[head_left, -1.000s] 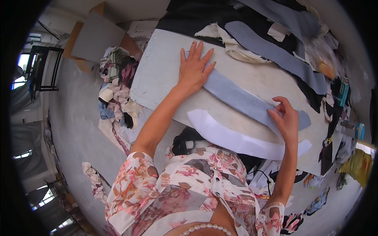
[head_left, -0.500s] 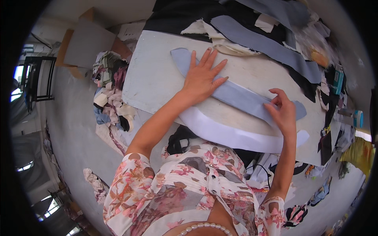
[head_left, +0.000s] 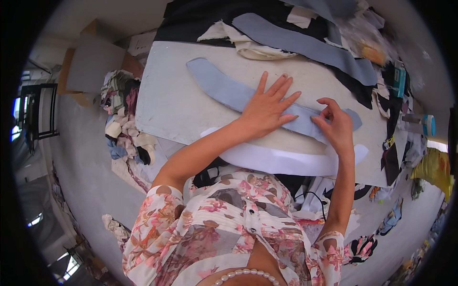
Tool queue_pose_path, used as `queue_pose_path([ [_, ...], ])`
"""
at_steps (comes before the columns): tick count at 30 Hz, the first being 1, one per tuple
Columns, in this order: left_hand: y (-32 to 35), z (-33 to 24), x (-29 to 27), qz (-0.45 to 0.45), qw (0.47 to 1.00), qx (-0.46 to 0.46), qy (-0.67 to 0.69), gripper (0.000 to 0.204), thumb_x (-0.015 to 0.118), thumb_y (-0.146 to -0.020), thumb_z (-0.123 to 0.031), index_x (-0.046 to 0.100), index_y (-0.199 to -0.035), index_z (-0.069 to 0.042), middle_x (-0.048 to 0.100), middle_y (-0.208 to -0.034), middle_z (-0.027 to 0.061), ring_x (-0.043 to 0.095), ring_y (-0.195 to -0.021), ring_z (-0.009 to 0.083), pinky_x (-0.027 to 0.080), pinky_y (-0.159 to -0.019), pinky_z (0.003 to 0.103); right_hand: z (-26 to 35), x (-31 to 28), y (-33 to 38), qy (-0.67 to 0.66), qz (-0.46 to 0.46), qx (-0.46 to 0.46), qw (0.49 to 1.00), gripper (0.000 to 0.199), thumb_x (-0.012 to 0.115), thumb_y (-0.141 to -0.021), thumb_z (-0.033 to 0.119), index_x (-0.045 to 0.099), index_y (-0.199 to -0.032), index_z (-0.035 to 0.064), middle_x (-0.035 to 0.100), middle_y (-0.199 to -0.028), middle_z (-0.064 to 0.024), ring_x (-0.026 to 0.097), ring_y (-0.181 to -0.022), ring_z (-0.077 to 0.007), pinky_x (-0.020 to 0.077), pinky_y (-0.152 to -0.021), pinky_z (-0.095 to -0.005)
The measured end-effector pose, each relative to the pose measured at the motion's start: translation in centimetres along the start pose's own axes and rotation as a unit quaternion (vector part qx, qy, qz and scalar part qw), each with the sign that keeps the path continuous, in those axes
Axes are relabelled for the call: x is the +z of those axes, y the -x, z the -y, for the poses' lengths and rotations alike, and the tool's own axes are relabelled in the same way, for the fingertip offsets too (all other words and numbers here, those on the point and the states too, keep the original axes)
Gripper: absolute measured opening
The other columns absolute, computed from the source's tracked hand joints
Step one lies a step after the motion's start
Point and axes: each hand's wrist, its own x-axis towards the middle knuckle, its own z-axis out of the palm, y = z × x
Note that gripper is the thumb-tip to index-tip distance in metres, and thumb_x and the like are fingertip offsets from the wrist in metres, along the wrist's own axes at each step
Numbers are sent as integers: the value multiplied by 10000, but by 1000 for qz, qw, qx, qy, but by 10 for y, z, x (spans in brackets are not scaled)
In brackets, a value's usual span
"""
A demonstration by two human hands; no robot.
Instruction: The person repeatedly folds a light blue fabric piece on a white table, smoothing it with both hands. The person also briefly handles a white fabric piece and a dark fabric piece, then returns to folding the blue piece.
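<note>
A curved blue-grey fabric strip [head_left: 214, 86] lies slantwise across the pale table board [head_left: 167, 71]. My left hand [head_left: 267, 109] rests flat on the middle of it, fingers spread. Toward the strip's right end, my right hand [head_left: 334, 124] is curled, its thumb and a bent finger pinching at the fabric while the forefinger arches above. Closer to my body lies a curved white strip [head_left: 272, 159], partly under my left forearm and my right wrist.
Another blue-grey strip [head_left: 305, 43] lies over black cloth [head_left: 191, 24] at the far side, beside a cream cloth piece [head_left: 257, 47]. Fabric scraps [head_left: 126, 128] are heaped off the board's left edge. At the right stand a teal box [head_left: 400, 78] and a blue-rimmed roll [head_left: 429, 126].
My left hand has slid right along the blue-grey strip, nearer my right hand. The table and its cloths appear shifted slightly left in view. The right hand keeps its curled pose on the strip.
</note>
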Motion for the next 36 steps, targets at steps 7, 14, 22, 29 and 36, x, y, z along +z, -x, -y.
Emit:
queue_pose_path([
  [7, 0, 2, -3, 12, 1000, -2, -1, 595, 407, -978, -505, 378, -1487, -198, 252, -1577, 118, 149, -1484, 265, -5, -1195, 543, -28, -39, 18, -43, -13, 54, 998, 422, 738, -734, 54, 633, -1141, 92, 570, -738, -19, 560, -690, -137, 462, -663, -277],
  [14, 1, 3, -1, 4, 1000, 5, -5, 609, 406, -971, -523, 381, -1484, -195, 253, -1575, 122, 154, -1483, 268, 1, -1195, 544, -34, -26, 13, 45, -74, 28, 996, 423, 758, -753, 89, 620, -1151, 132, 603, -762, -46, 607, -700, -186, 488, -680, -296],
  [22, -22, -31, 1, -19, 998, 58, 21, 670, 469, -936, -544, 387, -1477, -158, 267, -1562, 161, 171, -1479, 284, 29, -1182, 567, -35, -23, 11, 61, -64, 38, 995, 445, 768, -752, 111, 608, -1165, 148, 631, -793, -72, 640, -728, -243, 502, -694, -337],
  [29, -26, -36, 15, 9, 996, 76, 42, 672, 441, -954, -532, 350, -1495, -143, 261, -1569, 144, 166, -1481, 272, 11, -1188, 550, -53, -45, 24, -51, -140, 102, 984, 413, 714, -786, 52, 620, -1184, 105, 621, -813, -31, 581, -678, -134, 474, -636, -263],
  [36, -26, -35, 14, 17, 997, 68, 33, 629, 380, -985, -506, 316, -1513, -170, 243, -1577, 138, 153, -1484, 270, -5, -1197, 529, -78, -32, 29, -111, -213, 110, 964, 400, 681, -804, 6, 620, -1189, 94, 599, -832, 4, 478, -613, -65, 435, -601, -206],
])
